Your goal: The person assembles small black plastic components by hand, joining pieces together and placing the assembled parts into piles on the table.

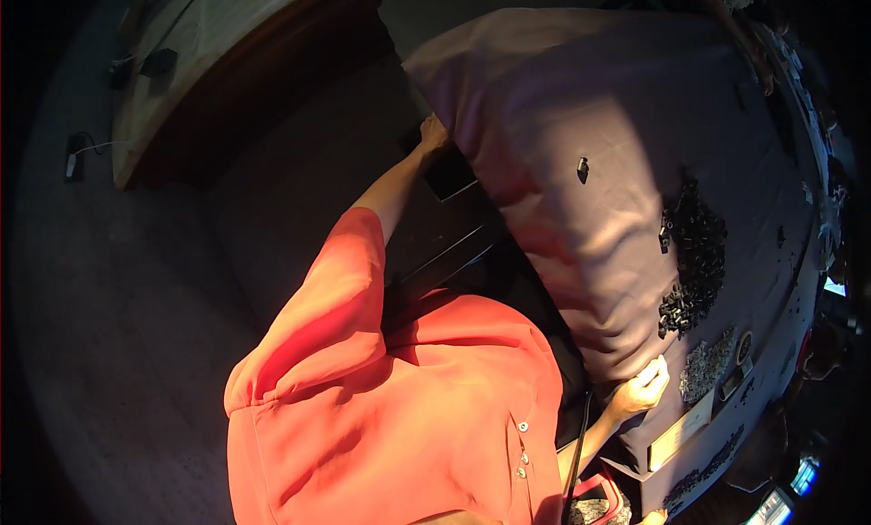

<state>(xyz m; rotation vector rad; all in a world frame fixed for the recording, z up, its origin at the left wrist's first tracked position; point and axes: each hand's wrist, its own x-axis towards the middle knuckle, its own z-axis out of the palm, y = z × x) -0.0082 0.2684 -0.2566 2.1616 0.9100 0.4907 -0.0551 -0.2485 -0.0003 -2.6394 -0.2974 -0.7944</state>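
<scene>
A mauve cloth [535, 80] covers the table and falls in folds along its near edge. My left hand [434, 132] is closed at the far left edge of this cloth, its fingertips partly hidden. Wrinkles run along the edge between my two hands. At the near edge, my right hand [641, 388] rests with curled fingers. Whatever those fingers hold, if anything, is hidden. Closest to the right hand is a pile of small black pieces [694, 262], just beyond it. A single small dark piece [582, 168] lies apart on the cloth.
A grey, glittery heap [708, 369] lies right of my right hand, near a pale flat board [679, 432] and a small round container [744, 347]. More black pieces [712, 471] are strewn at lower right. Another person's arm [748, 49] reaches in at upper right. A wooden table [263, 80] stands at upper left.
</scene>
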